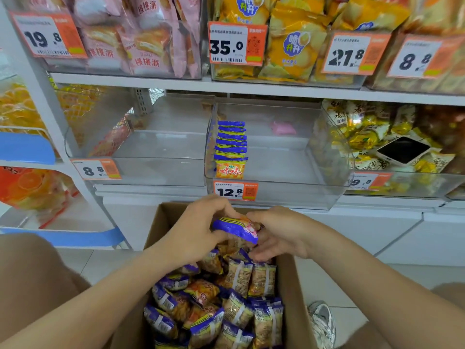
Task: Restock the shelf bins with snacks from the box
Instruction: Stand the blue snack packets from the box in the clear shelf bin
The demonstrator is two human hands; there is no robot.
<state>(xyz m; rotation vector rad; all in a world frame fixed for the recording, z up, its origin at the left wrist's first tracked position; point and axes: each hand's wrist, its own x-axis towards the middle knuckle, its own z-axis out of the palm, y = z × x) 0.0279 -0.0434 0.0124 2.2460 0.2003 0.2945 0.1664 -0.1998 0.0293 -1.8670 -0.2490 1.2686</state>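
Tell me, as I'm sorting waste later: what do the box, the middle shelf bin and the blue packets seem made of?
The box: brown cardboard, matte, with a raw folded edge. The shelf bin: clear rigid plastic, glossy; the shelf shows through its walls. The held packet: probably thin printed plastic film, shiny and crinkled.

On the upper shelf the 19.8 tag [46, 36] hangs on the bin of pink packs [148, 46], whose red characters end in 派. The 35.0 tag [236, 44] and 21.8 tag [352, 52] hang before yellow bags [294, 46] marked 脆升升 on a blue badge, and the upper 8.8 tag [417, 57] hangs at the far right. On the lower shelf the lower 8.8 tag [95, 169] is on the left clear bin [161, 170] and the 12.8 tag [235, 191] is on the middle bin [276, 195], where the front orange pack [229, 170] reads 咪咪. The 9.8 tag [364, 182], its first digit partly hidden, is at the right, and all barcodes and small print are too blurred to read.
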